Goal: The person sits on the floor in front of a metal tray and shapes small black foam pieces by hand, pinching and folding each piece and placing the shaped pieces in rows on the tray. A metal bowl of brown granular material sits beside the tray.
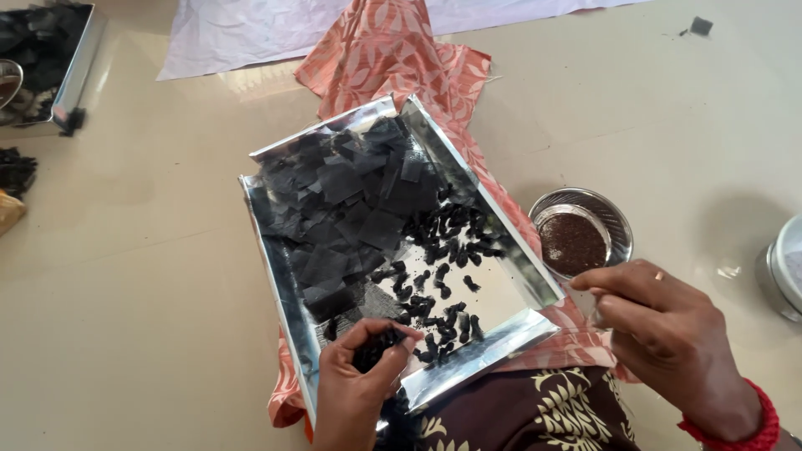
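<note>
A silver tray (pixel 288 288) sits tilted on an orange leaf-print cloth (pixel 388 54) in the middle of the floor (pixel 134 284); its far half holds a heap of flat black squares (pixel 347 205), and its near right part holds small twisted black pieces (pixel 443 250) scattered over the shiny bottom; the left hand (pixel 355 388) is at the tray's near edge, fingers closed around a bunch of these black bits (pixel 374 347); the right hand (pixel 664 334) hovers just right of the tray, fingertips pinched together, though what they pinch is too small to tell; just beyond that hand, a small round steel bowl (pixel 614 219) holds dark brown grains (pixel 572 244); at the right edge part of a second round metal container (pixel 785 267) shows, contents unclear; at the far left corner another silver tray (pixel 79 71) holds more black squares; a white sheet (pixel 251 33) lies at the far side, touching the orange cloth; a lone black scrap (pixel 700 26) lies far right on the floor; a red bangle (pixel 756 418) circles the right wrist; brown patterned fabric (pixel 535 409) covers the lap at the near edge.
</note>
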